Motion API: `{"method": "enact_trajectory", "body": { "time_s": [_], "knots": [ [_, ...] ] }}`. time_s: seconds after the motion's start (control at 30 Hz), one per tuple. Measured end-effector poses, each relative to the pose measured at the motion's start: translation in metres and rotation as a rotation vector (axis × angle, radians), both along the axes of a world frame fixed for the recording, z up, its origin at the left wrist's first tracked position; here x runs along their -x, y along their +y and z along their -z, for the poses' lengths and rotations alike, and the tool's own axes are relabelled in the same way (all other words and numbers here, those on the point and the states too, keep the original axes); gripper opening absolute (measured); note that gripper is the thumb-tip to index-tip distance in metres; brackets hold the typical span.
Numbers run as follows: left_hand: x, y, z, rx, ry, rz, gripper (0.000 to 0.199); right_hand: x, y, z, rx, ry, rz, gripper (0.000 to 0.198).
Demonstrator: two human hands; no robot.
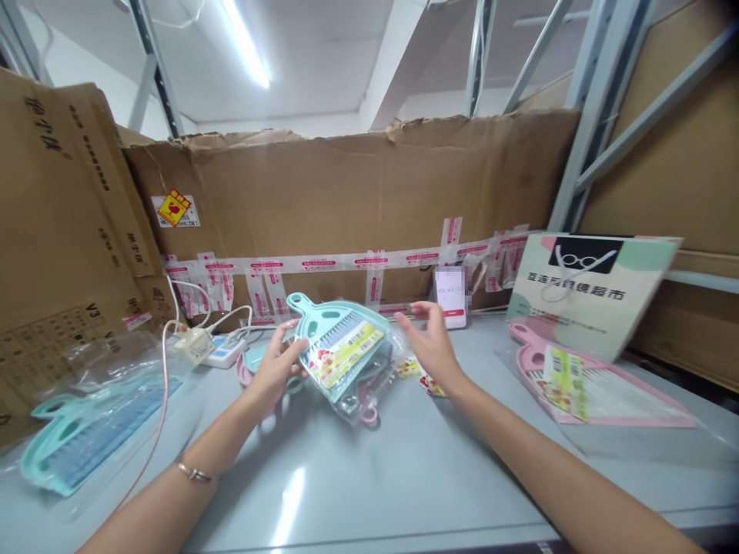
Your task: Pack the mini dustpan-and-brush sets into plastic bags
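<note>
The scene is bright, lit by a glowing ceiling tube [245, 42] at the upper left of the frame. A white streak glares off the glossy counter [375, 477] at lower centre. Shadows are soft. Wide-angle distortion stretches the edges, and the upper-right corner darkens. Pixelation breaks up the phone [453, 296]; small print on the packaged teal dustpan [346, 350] blurs.

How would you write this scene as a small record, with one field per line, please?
Left hand: holds a teal dustpan set by its edge
Right hand: open, beside that set
Far left: another teal set in clear plastic
Far right: pink dustpan set, printed bag behind it
Back: phone upright before a cardboard box
</note>
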State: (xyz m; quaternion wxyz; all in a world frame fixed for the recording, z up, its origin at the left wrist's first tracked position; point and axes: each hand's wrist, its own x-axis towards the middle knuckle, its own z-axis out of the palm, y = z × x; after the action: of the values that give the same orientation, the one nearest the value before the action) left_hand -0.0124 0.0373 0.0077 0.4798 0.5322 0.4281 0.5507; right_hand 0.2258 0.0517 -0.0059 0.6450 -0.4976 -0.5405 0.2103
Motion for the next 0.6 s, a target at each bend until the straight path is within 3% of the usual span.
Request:
{"method": "enact_trajectory", "body": {
  "time_s": [0.07, 0.2, 0.43, 0.6],
  "knots": [
    [-0.001, -0.001, -0.001, -0.047, -0.02, -0.06, 0.042, -0.001, -0.01, 0.001, -0.004, 0.036, -0.09, 0.027],
    [-0.011, -0.003, 0.001, -0.093, -0.052, -0.085, 0.04, 0.011, -0.02, 0.007, 0.206, 0.183, -0.395, 0.025],
    [-0.02, -0.01, 0.006, -0.132, -0.014, -0.054, 0.037, 0.019, -0.018, 0.012, 0.331, 0.455, -0.461, 0.026],
    [-0.023, -0.012, 0.004, -0.119, 0.131, 0.036, 0.038, 0.019, -0.023, 0.013, 0.357, 0.529, -0.505, 0.02]
  ]
}}
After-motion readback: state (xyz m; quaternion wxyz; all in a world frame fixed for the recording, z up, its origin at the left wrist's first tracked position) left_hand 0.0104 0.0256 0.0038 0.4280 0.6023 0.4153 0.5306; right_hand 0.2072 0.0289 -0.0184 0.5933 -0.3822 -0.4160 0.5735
